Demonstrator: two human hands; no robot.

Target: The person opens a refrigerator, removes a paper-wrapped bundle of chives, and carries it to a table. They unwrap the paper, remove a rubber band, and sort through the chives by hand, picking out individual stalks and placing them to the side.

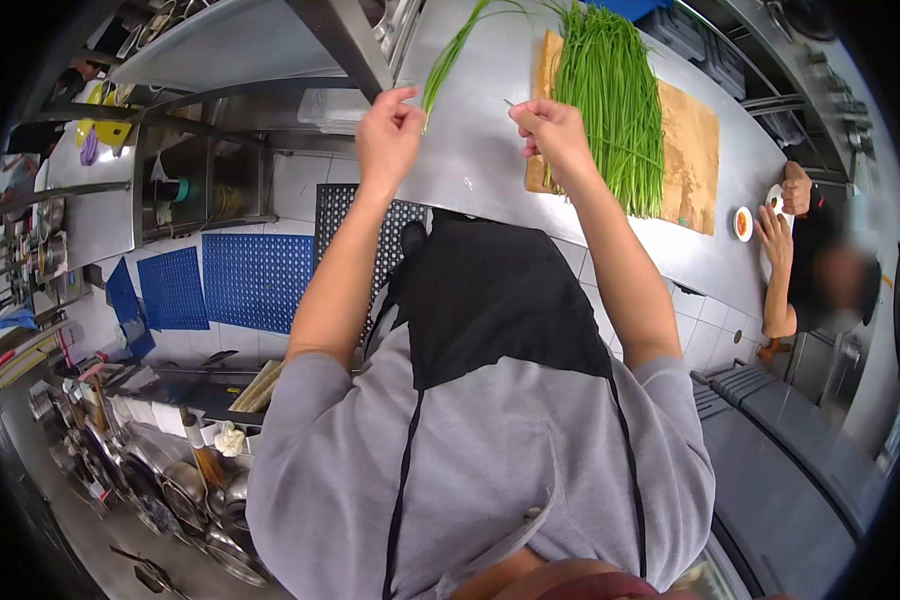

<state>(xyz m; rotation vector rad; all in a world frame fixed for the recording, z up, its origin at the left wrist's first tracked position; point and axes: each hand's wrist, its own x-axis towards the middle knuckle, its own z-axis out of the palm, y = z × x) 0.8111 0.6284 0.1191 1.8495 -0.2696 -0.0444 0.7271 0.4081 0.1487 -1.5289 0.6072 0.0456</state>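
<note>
My left hand (pixel 388 135) is closed, its fingertips curled together above the steel counter's left edge; what they hold, if anything, is too small to make out. Just right of those fingertips lies a small bunch of long green chives (pixel 450 66), stretching toward the far side. My right hand (pixel 552 132) is pinched, with a tiny thin dark sliver sticking out past thumb and finger. Beside it a thick heap of chives (pixel 610 110) covers much of a wooden cutting board (pixel 688 150).
The steel counter (pixel 470 180) runs off to the right. A co-worker's hands (pixel 776 230) rest by a white plate at the far right, near a small bowl (pixel 742 224) with red contents. At left, a metal shelf post (pixel 345 45) rises close to my left hand.
</note>
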